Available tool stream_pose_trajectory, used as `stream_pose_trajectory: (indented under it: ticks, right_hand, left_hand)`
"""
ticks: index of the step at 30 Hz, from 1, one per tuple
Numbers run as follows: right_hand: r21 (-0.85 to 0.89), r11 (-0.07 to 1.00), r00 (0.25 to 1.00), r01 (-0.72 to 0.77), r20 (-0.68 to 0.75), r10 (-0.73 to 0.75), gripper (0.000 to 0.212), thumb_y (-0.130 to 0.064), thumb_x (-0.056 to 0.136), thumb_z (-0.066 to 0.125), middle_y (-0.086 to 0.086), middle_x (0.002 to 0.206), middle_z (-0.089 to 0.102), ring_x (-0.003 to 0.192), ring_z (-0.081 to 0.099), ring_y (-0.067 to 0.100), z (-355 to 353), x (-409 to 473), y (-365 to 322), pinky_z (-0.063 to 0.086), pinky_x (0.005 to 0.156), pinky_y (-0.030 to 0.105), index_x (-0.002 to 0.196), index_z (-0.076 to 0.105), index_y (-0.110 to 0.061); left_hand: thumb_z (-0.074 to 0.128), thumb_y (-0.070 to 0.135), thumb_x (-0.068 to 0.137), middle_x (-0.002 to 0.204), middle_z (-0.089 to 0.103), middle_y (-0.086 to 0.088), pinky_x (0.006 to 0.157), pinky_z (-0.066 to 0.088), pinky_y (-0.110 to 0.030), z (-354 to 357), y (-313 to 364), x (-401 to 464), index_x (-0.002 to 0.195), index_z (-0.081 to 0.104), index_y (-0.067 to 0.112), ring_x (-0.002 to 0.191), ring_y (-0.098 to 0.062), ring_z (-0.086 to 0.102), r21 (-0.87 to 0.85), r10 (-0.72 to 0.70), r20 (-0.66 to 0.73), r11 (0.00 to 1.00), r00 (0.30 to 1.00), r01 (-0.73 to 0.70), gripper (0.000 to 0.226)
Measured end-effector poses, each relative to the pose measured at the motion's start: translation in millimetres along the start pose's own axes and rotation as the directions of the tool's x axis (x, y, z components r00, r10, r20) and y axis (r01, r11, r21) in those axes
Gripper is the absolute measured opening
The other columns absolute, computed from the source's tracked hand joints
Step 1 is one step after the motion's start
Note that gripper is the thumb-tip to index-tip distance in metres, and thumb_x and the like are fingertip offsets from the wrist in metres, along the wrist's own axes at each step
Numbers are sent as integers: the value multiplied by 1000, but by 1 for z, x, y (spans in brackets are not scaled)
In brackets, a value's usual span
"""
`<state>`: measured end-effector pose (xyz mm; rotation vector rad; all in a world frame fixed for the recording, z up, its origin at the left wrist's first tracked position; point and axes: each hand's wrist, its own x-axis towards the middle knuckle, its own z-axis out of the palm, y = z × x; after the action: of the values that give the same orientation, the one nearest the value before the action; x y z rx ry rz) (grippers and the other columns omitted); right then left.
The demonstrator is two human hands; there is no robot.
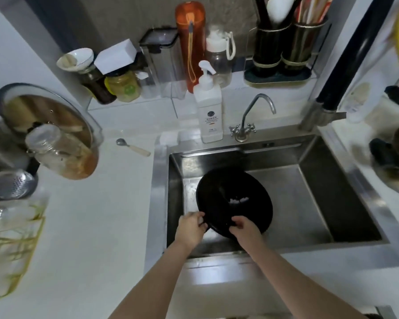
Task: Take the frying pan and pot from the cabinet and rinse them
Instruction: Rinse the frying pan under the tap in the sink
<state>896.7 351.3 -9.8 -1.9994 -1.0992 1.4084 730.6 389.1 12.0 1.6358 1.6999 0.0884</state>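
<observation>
The black frying pan (pixel 234 201) sits tilted inside the steel sink (pixel 346 180), with a little white foam or water at its centre. At its seven o'clock edge the left hand (pixel 190 229) curls round the handle; at five o'clock the right hand (pixel 245 229) pinches the rim. At twelve o'clock stands the tap (pixel 251 120), a white pump bottle (pixel 209 111) just beside it.

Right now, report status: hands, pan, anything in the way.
Left hand and right hand both grip black frying pan at near rim, tilted in steel sink. Faucet spout clear above. Pot not sighted.
</observation>
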Motion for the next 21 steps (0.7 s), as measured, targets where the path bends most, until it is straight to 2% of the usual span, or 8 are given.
stream_pose_trajectory:
  ticks: [2, 4, 7, 9, 11, 14, 18, 21]
  right_hand:
    - [-13, 1000, 1000, -11, -4, 11, 37, -11, 88, 60, 7, 121, 62, 103, 55, 15, 9, 4, 2, 37, 86, 20, 125, 57, -10]
    - [-28, 999, 999, -24, -25, 24, 36, -11, 88, 60, 6, 121, 63, 109, 57, 20, 12, 9, 4, 40, 90, 23, 124, 57, -10]
    - [1, 998, 997, -57, -52, 57, 35, -10, 88, 60, 7, 120, 63, 110, 58, 20, 10, 14, 10, 41, 92, 24, 123, 58, -9]
    - [28, 997, 995, -74, -70, 76, 33, -9, 88, 60, 7, 117, 64, 105, 57, 16, 4, 16, 15, 40, 89, 22, 121, 59, -8]
    - [50, 995, 992, -89, -87, 93, 31, -7, 89, 60, 7, 114, 64, 104, 58, 17, -2, 19, 20, 41, 89, 22, 119, 60, -6]
    - [82, 990, 986, -115, -110, 123, 28, -4, 89, 58, 6, 107, 63, 100, 58, 18, -13, 22, 28, 41, 86, 22, 117, 61, -4]
    - [114, 987, 983, -114, -131, 129, 25, -3, 90, 57, 8, 105, 64, 96, 57, 16, -29, 25, 37, 40, 84, 22, 114, 62, -5]
    - [122, 988, 984, -97, -136, 113, 25, 1, 89, 55, 10, 102, 64, 103, 61, 27, -46, 31, 33, 42, 86, 26, 114, 61, -1]
  left_hand:
    - [58, 22, 91, 132, 53, -14, 100, 41, -26, -1, -10, 8, 135, 47, 11, 118, -27, 55, -24, -42, 129, 999, 991, 45, 47]
    - [57, 26, 91, 134, 52, -15, 95, 43, -26, 0, -18, 20, 137, 42, 9, 119, -28, 54, -14, -77, 198, 997, 977, 81, 51]
    - [52, 33, 93, 136, 53, -16, 89, 40, -24, 3, -22, 42, 134, 45, 4, 121, -27, 52, -19, -126, 259, 991, 957, 136, 51]
    - [50, 36, 94, 132, 56, -17, 84, 41, -24, 7, -21, 56, 128, 50, 3, 113, -26, 56, -52, -151, 307, 983, 940, 174, 48]
    - [48, 37, 95, 130, 57, -16, 91, 46, -27, 14, -17, 65, 129, 50, 5, 112, -27, 57, -81, -174, 337, 974, 925, 213, 47]
    - [48, 44, 93, 127, 59, -17, 94, 48, -33, 25, -15, 71, 131, 49, 9, 113, -33, 58, -55, -220, 284, 968, 933, 245, 51]
    - [49, 55, 86, 104, 68, -9, 80, 56, -36, 30, -8, 63, 119, 52, 21, 89, -31, 68, -18, -255, 136, 965, 957, 260, 47]
    - [50, 56, 83, 99, 69, -6, 79, 57, -40, 26, 4, 60, 116, 53, 25, 83, -32, 70, 24, -246, 79, 969, 966, 244, 46]
